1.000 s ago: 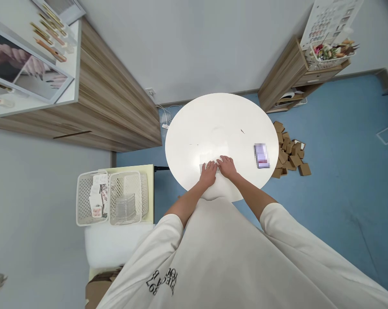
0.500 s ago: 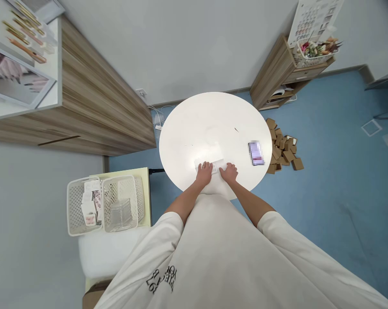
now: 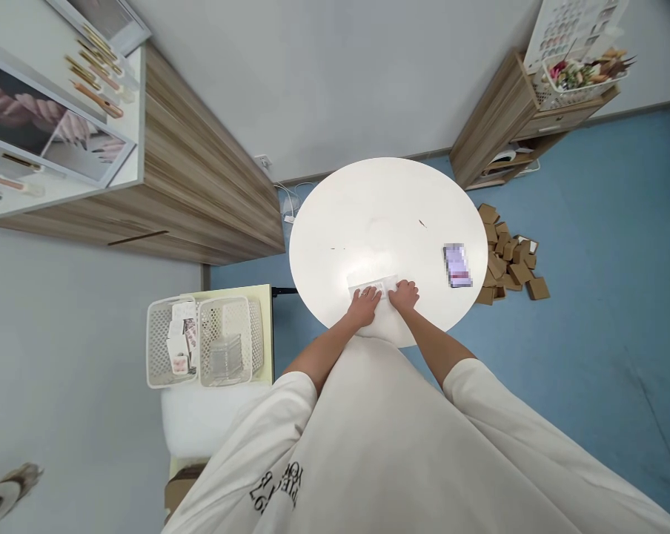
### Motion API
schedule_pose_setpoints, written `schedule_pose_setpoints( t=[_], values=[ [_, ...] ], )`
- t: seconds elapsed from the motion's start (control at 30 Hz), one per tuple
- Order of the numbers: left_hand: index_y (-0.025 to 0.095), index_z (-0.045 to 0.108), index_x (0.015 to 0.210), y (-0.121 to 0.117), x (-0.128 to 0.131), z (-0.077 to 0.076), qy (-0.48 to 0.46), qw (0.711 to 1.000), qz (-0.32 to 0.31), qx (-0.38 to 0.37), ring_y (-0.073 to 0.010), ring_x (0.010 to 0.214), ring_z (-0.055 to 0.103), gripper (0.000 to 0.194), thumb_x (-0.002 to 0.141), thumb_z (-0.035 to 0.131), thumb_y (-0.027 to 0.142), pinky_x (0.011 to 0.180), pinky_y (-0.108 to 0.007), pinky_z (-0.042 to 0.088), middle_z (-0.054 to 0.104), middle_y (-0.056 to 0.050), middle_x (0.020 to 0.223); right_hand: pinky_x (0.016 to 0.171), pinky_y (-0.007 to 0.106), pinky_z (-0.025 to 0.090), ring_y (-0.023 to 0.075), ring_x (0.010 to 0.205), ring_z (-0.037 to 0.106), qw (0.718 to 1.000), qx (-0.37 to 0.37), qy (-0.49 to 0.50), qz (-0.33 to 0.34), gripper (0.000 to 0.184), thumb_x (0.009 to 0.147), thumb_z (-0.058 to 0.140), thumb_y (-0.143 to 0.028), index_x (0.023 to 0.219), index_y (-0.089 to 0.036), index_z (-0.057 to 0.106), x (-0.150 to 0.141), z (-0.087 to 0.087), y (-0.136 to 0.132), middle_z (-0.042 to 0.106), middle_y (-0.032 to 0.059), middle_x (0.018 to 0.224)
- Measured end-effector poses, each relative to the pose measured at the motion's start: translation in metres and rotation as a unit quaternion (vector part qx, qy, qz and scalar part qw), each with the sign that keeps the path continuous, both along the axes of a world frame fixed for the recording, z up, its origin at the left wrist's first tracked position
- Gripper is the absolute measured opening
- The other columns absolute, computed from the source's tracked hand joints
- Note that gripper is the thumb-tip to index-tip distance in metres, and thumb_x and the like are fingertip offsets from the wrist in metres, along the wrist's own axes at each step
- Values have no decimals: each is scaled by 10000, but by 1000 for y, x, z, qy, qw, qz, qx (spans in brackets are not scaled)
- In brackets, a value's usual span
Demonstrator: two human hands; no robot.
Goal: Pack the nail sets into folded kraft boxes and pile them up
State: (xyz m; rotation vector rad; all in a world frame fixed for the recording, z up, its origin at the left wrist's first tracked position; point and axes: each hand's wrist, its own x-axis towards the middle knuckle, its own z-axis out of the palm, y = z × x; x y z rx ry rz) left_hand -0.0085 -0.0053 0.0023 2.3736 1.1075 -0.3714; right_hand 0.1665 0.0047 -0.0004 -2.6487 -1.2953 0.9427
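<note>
A flat, whitish sheet (image 3: 390,282) lies near the front edge of the round white table (image 3: 335,200), with a small pale flat piece (image 3: 380,287) on it; its exact kind is too washed out to make out. My left hand (image 3: 364,305) rests on the piece, fingers stretched out and slightly apart. At the sheet's right end, my right hand (image 3: 405,295) has its fingers curled over the edge, the thumb toward the left hand. Off to the right on the tabletop lies a phone (image 3: 458,265) with a pixelated screen.
On the left stand two white baskets (image 3: 224,300), holding printed cards and clear plastic boxes. A white roll (image 3: 207,415) lies beside them. Small brown cardboard boxes (image 3: 511,263) are heaped on the floor at right. Wooden cabinets (image 3: 213,170) stand against the wall.
My hands have moved apart, showing more of the pale piece between them. My right hand has shifted to the sheet's right end. The camera view has swung sideways and back.
</note>
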Motion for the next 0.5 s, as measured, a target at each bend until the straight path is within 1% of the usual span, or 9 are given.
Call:
schedule_pose_setpoints(
  t=[0.07, 0.13, 0.2, 0.23, 0.3, 0.4, 0.5],
  values=[
    [225, 271, 1579, 2, -1, 2, -5, 1000, 4, -11, -301, 1524, 210, 797, 830, 535, 161, 1218, -549, 162, 265, -131, 1644, 911, 390, 432, 279, 1083, 560, 998, 9, 53, -16, 267, 809, 568, -250, 1071, -205, 545, 1, 2, 0, 595, 125, 1167],
    [228, 286, 1573, 4, -1, 5, -9, 1000, 8, -18, -307, 1521, 218, 791, 828, 546, 174, 1215, -555, 168, 272, -133, 1640, 851, 348, 460, 246, 977, 602, 993, 24, 106, -41, 324, 813, 544, -241, 1136, -215, 529, 2, 5, -2, 640, 91, 1070],
    [230, 301, 1567, 6, -2, 9, -13, 1000, 11, -23, -311, 1516, 229, 785, 823, 547, 168, 1215, -556, 169, 282, -132, 1636, 811, 318, 473, 227, 925, 619, 989, 43, 136, -45, 400, 823, 530, -241, 1221, -218, 500, 0, 10, -4, 663, 62, 1011],
    [230, 308, 1563, 7, -2, 11, -17, 999, 13, -26, -312, 1513, 237, 783, 820, 543, 157, 1214, -556, 168, 288, -131, 1634, 808, 309, 475, 221, 925, 623, 988, 51, 139, -30, 415, 833, 521, -240, 1246, -218, 496, -2, 13, -5, 669, 55, 1008],
    [224, 320, 1556, 8, -3, 15, -29, 999, 17, -33, -313, 1505, 258, 776, 815, 531, 131, 1211, -556, 170, 303, -132, 1627, 833, 300, 476, 211, 965, 625, 988, 60, 138, 30, 401, 861, 496, -225, 1262, -219, 515, -8, 18, -6, 674, 53, 1054],
    [219, 340, 1541, 9, -6, 19, -52, 997, 30, -44, -300, 1490, 297, 747, 822, 507, 97, 1203, -546, 186, 353, -137, 1602, 899, 290, 463, 199, 1076, 605, 982, 61, 123, 131, 395, 902, 466, -188, 1288, -217, 545, -18, 22, -9, 643, 76, 1213],
    [227, 381, 1505, 7, -10, 21, -81, 994, 67, -41, -262, 1459, 358, 680, 849, 472, 73, 1196, -506, 214, 450, -125, 1537, 935, 283, 449, 200, 1137, 589, 972, 50, 113, 202, 397, 965, 433, -210, 1348, -201, 539, -25, 23, -10, 611, 98, 1280]
  ],
)
